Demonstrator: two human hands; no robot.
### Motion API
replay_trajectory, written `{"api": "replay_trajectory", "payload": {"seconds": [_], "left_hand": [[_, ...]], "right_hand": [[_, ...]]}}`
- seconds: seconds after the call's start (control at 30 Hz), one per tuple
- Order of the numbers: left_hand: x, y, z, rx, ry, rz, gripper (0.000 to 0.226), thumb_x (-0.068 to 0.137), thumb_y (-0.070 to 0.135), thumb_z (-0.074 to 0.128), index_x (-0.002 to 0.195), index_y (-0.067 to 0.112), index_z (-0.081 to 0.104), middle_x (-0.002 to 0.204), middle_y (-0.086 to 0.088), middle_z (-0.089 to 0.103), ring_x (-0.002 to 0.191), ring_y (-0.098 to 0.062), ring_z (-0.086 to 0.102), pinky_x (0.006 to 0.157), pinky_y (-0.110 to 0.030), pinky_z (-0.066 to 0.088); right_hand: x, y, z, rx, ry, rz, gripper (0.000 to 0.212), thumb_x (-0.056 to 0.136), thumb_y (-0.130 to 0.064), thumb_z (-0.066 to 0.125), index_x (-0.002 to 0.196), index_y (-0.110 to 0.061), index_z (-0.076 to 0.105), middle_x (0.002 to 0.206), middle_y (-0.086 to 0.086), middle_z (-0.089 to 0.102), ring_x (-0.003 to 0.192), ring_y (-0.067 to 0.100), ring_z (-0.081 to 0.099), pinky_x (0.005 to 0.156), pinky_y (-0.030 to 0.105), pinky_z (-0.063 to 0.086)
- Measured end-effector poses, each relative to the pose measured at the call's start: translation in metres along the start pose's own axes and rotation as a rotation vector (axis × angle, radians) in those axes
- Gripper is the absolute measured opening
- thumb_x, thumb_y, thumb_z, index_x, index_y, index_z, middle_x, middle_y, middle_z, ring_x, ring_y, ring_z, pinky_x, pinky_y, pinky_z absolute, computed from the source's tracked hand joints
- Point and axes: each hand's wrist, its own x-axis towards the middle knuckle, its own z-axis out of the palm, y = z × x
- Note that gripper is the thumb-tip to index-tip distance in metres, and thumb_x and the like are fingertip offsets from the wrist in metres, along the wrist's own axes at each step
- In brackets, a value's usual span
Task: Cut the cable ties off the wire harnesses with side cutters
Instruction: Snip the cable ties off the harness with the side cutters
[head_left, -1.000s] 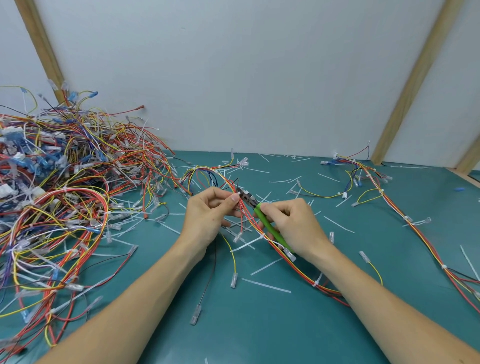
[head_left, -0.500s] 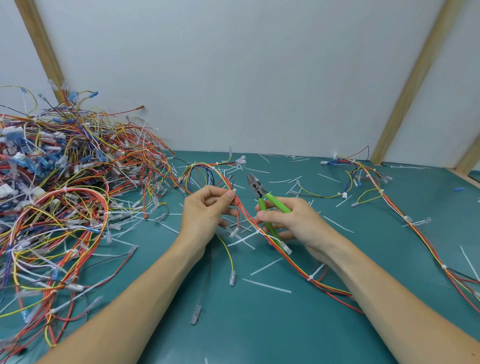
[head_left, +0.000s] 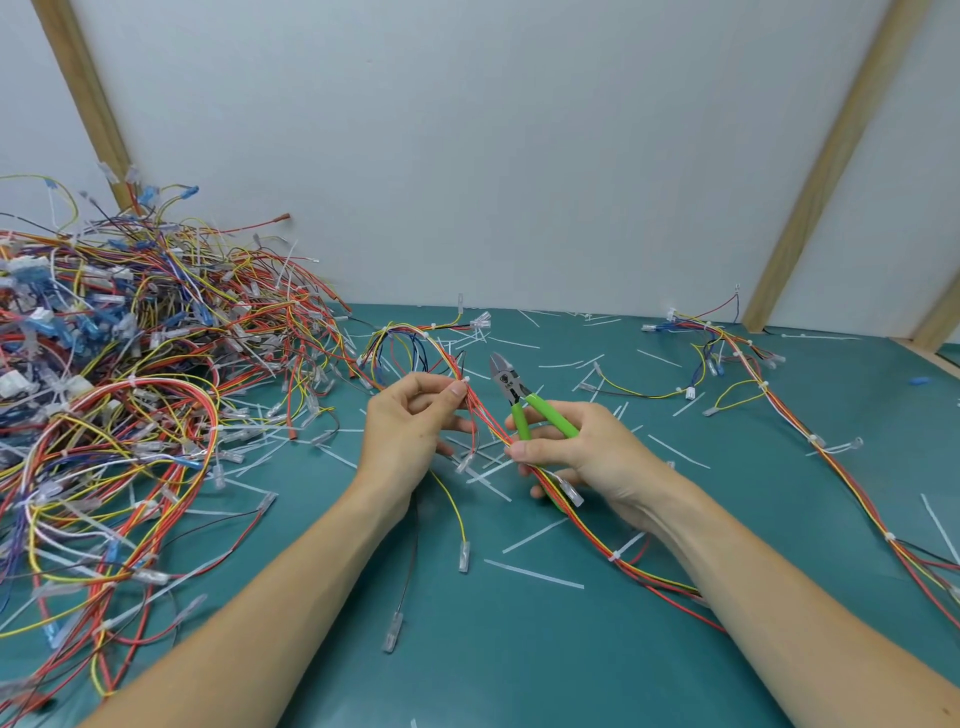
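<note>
Open mat (head_left: 519, 649) before hands

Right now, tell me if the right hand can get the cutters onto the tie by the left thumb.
Probably yes: the cutters in the right hand sit just beside that tie, nothing between.

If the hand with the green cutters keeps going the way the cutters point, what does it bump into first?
Probably nothing close. The right hand aims the cutters up and away, past the wires beside them. Only loose white tie scraps lie beyond on the table, though depth is hard to judge.
</note>
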Motion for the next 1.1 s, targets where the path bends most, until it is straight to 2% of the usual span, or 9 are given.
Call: {"api": "replay_trajectory", "payload": {"seconds": [0.1, 0.2, 0.3, 0.4, 0.53, 0.67, 0.8, 0.87, 1.1], "left_hand": [[-0.001, 0.0, 0.001, 0.081, 0.044, 0.092, 0.007, 0.096, 0.015, 0.067, 0.102, 0.014, 0.064, 0.09, -0.002, 0.077, 0.076, -0.016, 0.073, 0.061, -0.026, 0.051], [-0.004, 0.0, 0.001, 0.356, 0.131, 0.398, 0.013, 0.091, 0.016, 0.071, 0.103, 0.02, 0.066, 0.095, 0.006, 0.07, 0.088, -0.011, 0.065, 0.081, -0.024, 0.049], [-0.008, 0.003, 0.005, 0.552, 0.154, 0.673, 0.004, 0.088, 0.026, 0.07, 0.091, 0.024, 0.069, 0.086, 0.01, 0.062, 0.081, -0.006, 0.053, 0.079, -0.029, 0.044], [-0.014, 0.003, 0.012, 0.561, 0.047, 0.73, 0.014, 0.087, 0.035, 0.067, 0.076, 0.027, 0.068, 0.073, 0.01, 0.053, 0.071, -0.008, 0.048, 0.065, -0.03, 0.041], [-0.018, 0.002, 0.015, 0.546, -0.122, 0.578, 0.026, 0.088, 0.05, 0.062, 0.066, 0.039, 0.068, 0.057, 0.007, 0.053, 0.054, -0.014, 0.046, 0.054, -0.034, 0.039], [-0.022, -0.003, 0.019, 0.533, -0.344, 0.288, 0.031, 0.095, 0.046, 0.062, 0.076, 0.025, 0.075, 0.062, 0.002, 0.067, 0.052, -0.015, 0.044, 0.056, -0.033, 0.038], [-0.023, 0.0, 0.024, 0.191, -0.338, 0.114, 0.018, 0.097, 0.025, 0.067, 0.082, 0.016, 0.072, 0.072, -0.005, 0.074, 0.052, -0.016, 0.042, 0.052, -0.026, 0.038], [-0.024, 0.001, 0.025, 0.115, -0.323, 0.073, 0.013, 0.096, 0.022, 0.068, 0.084, 0.018, 0.074, 0.076, -0.003, 0.074, 0.05, -0.01, 0.045, 0.049, -0.018, 0.038], [-0.024, -0.002, 0.023, -0.058, -0.381, -0.177, 0.023, 0.086, 0.04, 0.071, 0.099, 0.022, 0.076, 0.107, 0.001, 0.076, 0.056, -0.008, 0.048, 0.051, -0.017, 0.033]], "right_hand": [[0.001, 0.0, -0.001, 0.078, 0.05, 0.001, 0.025, 0.085, -0.005, 0.081, 0.108, -0.009, 0.072, 0.081, 0.003, 0.073, 0.07, 0.017, 0.069, 0.059, 0.033, 0.061], [0.001, -0.001, -0.002, 0.197, 0.071, 0.012, 0.022, 0.086, -0.004, 0.078, 0.107, -0.01, 0.073, 0.085, 0.004, 0.072, 0.072, 0.016, 0.07, 0.058, 0.033, 0.06], [0.001, -0.004, -0.004, 0.301, 0.062, 0.046, 0.027, 0.083, -0.006, 0.078, 0.109, -0.011, 0.072, 0.091, 0.005, 0.073, 0.076, 0.016, 0.072, 0.059, 0.034, 0.061], [0.0, -0.005, -0.005, 0.395, 0.026, 0.084, 0.035, 0.078, -0.01, 0.079, 0.112, -0.011, 0.073, 0.092, 0.003, 0.076, 0.082, 0.015, 0.075, 0.06, 0.033, 0.062], [0.001, -0.005, -0.006, 0.474, -0.006, 0.095, 0.031, 0.075, -0.013, 0.077, 0.105, -0.015, 0.074, 0.093, 0.003, 0.077, 0.08, 0.013, 0.074, 0.061, 0.033, 0.061], [0.002, -0.004, -0.006, 0.517, -0.035, 0.064, 0.027, 0.079, -0.012, 0.074, 0.105, -0.014, 0.072, 0.095, 0.002, 0.075, 0.075, 0.017, 0.07, 0.066, 0.034, 0.059], [0.002, -0.005, -0.004, 0.447, -0.042, 0.003, 0.03, 0.078, -0.018, 0.077, 0.107, -0.014, 0.07, 0.099, 0.004, 0.074, 0.081, 0.02, 0.068, 0.072, 0.036, 0.056], [0.002, -0.007, -0.003, 0.412, -0.025, -0.007, 0.033, 0.077, -0.02, 0.077, 0.108, -0.015, 0.07, 0.098, 0.002, 0.075, 0.082, 0.021, 0.067, 0.067, 0.032, 0.056], [-0.001, -0.009, -0.001, 0.228, 0.047, -0.061, 0.031, 0.082, -0.024, 0.079, 0.111, -0.017, 0.07, 0.114, 0.005, 0.078, 0.095, 0.02, 0.072, 0.071, 0.033, 0.058]]}}
